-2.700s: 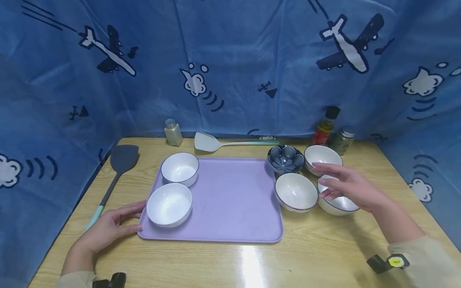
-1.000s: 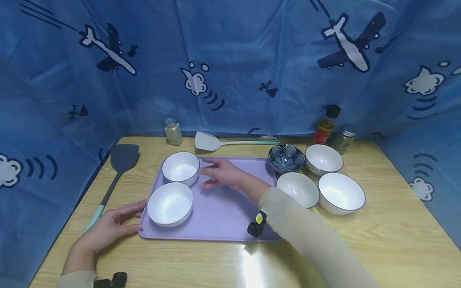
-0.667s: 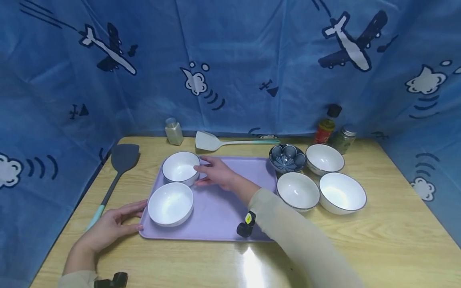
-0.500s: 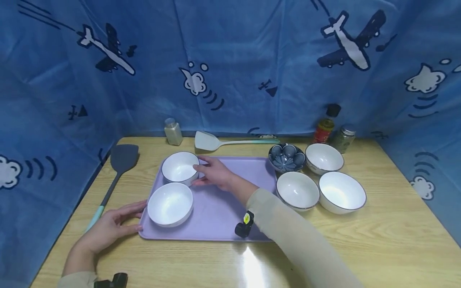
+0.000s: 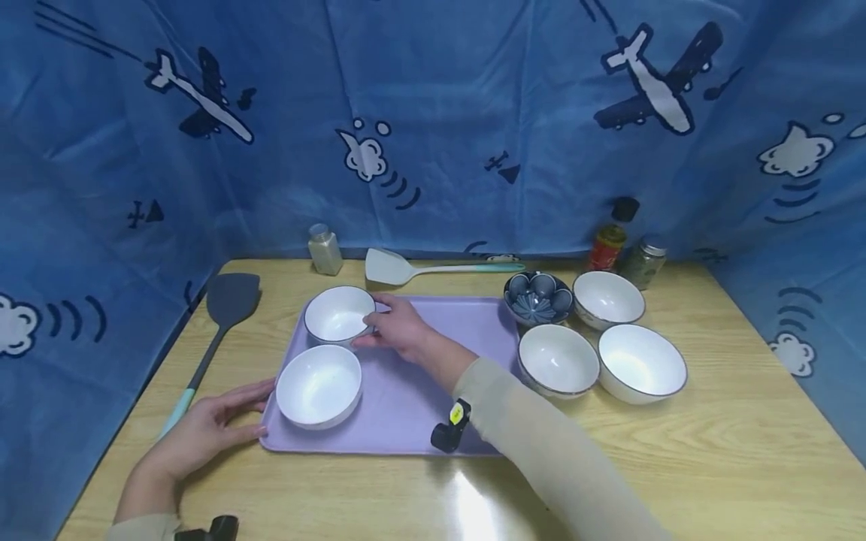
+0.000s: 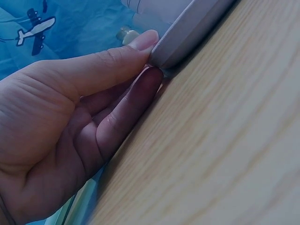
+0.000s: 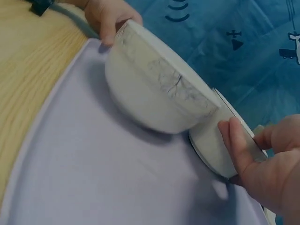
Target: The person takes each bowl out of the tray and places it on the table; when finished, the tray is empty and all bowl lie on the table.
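My left hand (image 5: pixel 196 436) holds the lower left corner of the lilac tray (image 5: pixel 419 406). In the left wrist view its thumb lies against the tray rim (image 6: pixel 176 40), with a finger lower down by the edge. My right hand (image 5: pixel 399 327) grips the right side of the far white bowl (image 5: pixel 338 314) on the tray, thumb on the near side. The right wrist view shows fingertips against that bowl's outer wall (image 7: pixel 211 145); other fingers are partly hidden. Beside it, the near white bowl (image 5: pixel 319 387), with a floral outer band, sits on the tray's left end.
At the right stand a dark blue patterned bowl (image 5: pixel 537 299) and three white bowls, one nearest the tray (image 5: pixel 558 361). A sauce bottle (image 5: pixel 609 240) and jars line the back. A grey spatula (image 5: pixel 233 300) lies left, a white spatula (image 5: pixel 392 268) behind the tray.
My right hand has come left from the bowls at the right, across the tray, and taken hold of the far white bowl. My left hand stays at the tray corner.
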The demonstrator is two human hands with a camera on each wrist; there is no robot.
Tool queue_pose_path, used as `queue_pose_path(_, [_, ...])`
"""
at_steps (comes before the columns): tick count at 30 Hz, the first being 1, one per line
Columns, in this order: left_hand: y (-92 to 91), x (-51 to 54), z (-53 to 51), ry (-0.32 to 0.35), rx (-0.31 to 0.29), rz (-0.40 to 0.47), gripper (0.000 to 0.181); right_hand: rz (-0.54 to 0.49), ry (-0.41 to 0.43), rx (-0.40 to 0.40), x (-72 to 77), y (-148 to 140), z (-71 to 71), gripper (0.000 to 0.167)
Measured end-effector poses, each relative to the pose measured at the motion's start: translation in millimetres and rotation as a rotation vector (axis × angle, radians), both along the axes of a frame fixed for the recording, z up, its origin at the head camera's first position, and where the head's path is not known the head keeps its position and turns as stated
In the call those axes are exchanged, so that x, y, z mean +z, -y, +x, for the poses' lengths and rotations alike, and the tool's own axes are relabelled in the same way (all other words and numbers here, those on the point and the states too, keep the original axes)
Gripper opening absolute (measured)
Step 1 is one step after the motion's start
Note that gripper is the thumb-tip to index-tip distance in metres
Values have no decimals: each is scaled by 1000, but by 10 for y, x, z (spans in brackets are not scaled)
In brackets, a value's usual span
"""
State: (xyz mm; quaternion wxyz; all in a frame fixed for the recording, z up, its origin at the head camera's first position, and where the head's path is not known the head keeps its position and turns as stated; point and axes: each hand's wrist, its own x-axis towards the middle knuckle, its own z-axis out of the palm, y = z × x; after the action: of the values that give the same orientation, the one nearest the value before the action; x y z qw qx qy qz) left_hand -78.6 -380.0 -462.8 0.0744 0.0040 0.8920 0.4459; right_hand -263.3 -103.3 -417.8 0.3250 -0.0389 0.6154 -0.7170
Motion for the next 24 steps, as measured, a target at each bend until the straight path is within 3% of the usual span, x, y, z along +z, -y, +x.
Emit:
queue_pose_path(5, [-7,9,-19,-2,7,-1,67,-17,9,-51,68,-53,5,61])
queue_pose_path(18, [9,20,1,-12,3,-28,68,46,-37,19,248,-523,61,65])
queue_pose_path(24, [-2,1,16,-22,-12,15,67,79,-48,27,355,-758,106,64])
